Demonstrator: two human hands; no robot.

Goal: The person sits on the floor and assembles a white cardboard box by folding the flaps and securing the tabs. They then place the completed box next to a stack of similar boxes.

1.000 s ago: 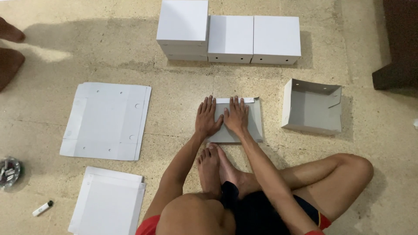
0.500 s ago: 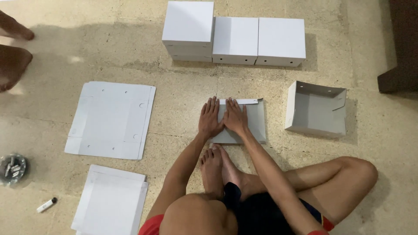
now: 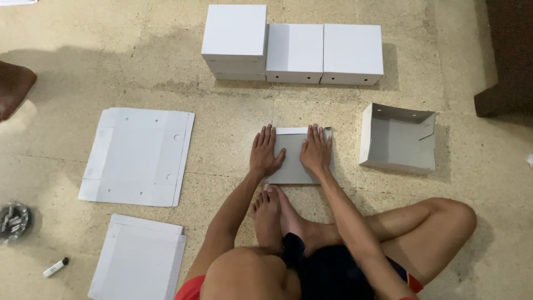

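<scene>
A folded grey-white cardboard sheet [image 3: 292,161] lies flat on the stone floor in front of my crossed legs. My left hand [image 3: 265,152] presses palm-down on its left edge, fingers spread. On the sheet's right edge rests my right hand [image 3: 315,150], also flat with fingers apart. Neither hand grips anything; both only push down on the card.
Three closed white boxes [image 3: 294,44] stand in a row at the back. An open half-built box [image 3: 398,138] sits to the right. A flat die-cut sheet [image 3: 139,155] and a stack of sheets [image 3: 139,258] lie left, with a small marker [image 3: 55,267] and a round tin [image 3: 13,220].
My hands have slid apart on the folded sheet, from side by side near its middle to its left and right edges. The camera view has shifted slightly.
</scene>
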